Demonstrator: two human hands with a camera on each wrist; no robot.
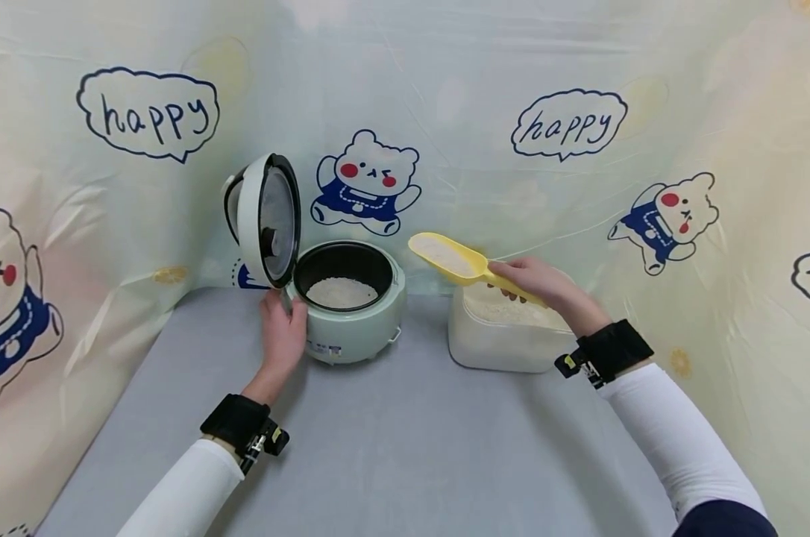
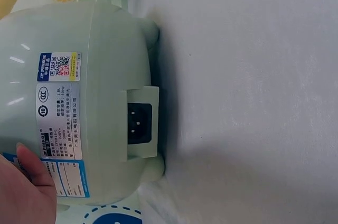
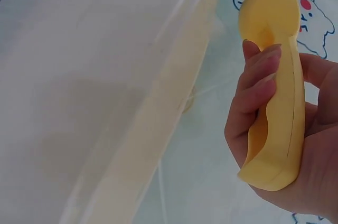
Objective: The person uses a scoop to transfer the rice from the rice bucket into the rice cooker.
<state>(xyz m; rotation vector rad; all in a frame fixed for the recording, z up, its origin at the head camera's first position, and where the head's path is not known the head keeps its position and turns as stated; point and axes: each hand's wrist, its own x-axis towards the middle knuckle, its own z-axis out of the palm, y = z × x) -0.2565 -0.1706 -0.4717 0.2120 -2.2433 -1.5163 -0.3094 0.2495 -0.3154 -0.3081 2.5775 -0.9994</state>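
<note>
My right hand point(image 1: 529, 276) grips the handle of a yellow scoop point(image 1: 468, 267), fingers wrapped round it in the right wrist view. White, rice-like grains point(image 1: 445, 256) fill the scoop, held above the left rim of a white bin point(image 1: 492, 347) with more grains inside. To the left stands a pale green rice cooker point(image 1: 351, 332), its lid point(image 1: 247, 224) raised and grains point(image 1: 341, 293) in its dark pot. My left hand point(image 1: 284, 332) holds the cooker at the hinge side, thumb point(image 2: 34, 166) against the labelled body; its other fingertips are partly hidden.
A grey cloth point(image 1: 405, 447) covers the table. Behind it hangs a pale curtain point(image 1: 465, 89) with bear drawings and lettering. The cooker's power socket point(image 2: 140, 123) shows with no cord in it.
</note>
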